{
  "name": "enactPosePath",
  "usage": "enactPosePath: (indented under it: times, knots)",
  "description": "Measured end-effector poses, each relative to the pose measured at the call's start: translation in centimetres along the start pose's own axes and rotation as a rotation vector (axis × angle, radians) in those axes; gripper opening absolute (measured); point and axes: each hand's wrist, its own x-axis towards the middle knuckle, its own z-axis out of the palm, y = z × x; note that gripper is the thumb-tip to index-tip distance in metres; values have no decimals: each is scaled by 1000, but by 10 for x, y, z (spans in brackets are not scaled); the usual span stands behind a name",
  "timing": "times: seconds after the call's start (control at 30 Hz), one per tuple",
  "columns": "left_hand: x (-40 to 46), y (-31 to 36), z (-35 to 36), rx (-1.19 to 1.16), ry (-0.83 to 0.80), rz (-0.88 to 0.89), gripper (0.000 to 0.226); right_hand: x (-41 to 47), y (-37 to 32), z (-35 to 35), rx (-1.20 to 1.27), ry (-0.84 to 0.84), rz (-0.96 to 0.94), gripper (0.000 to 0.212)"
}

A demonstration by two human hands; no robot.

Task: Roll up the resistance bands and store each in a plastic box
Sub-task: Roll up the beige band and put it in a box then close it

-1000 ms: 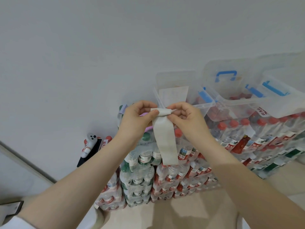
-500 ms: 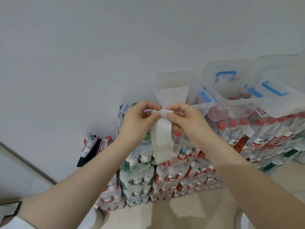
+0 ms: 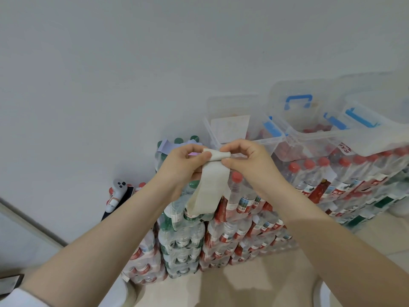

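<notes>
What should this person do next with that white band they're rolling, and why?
Probably keep turning the roll downward. Both the left hand and right hand pinch the small rolled top of the white band, but a long tail hangs loose below, so it looks too unrolled to go into the open plastic box behind.

Below left hand (image 3: 180, 171): faint digits, perhaps "280", on a green-capped bottle's label (image 3: 188, 192). Far right of right hand (image 3: 250, 161): red characters on a box sticker (image 3: 345, 149), unreadable.
</notes>
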Motion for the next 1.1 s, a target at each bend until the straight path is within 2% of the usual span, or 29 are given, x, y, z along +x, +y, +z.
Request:
enactPosePath:
  times: [0.13, 0.2, 0.4, 0.53, 0.6, 0.73, 0.8, 0.9, 1.0, 1.1]
  knots:
    - [0, -1, -2, 1, 1, 52, 8, 1, 2, 2, 289, -88, 202, 18]
    - [1, 0, -2, 37, -1, 84, 10, 3, 2, 1, 312, -87, 261, 13]
    - [1, 0, -2, 94, -60, 128, 18, 5, 5, 1, 332, -49, 207, 6]
    - [6, -2, -5, 12, -158, -25, 23, 6, 12, -1, 213, 25, 122, 12]
    - [8, -1, -5, -41, -139, -140, 21, 6, 12, 0, 149, 36, 99, 14]
    - [13, -1, -8, 19, -155, -267, 28, 6, 12, 3, -28, 45, 25, 15]
    - [15, -2, -9, 19, -157, -243, 24, 5, 13, 4, -15, 38, 12, 19]
    - [15, -4, -8, -7, -110, -146, 6, 5, 14, 2, 40, -42, 10, 27]
    - [16, 0, -8, 26, -94, -34, 9, 7, 16, 2, 60, -92, 80, 37]
    - [17, 2, -9, 77, -113, 36, 15, 9, 15, 5, 138, -91, 146, 15]
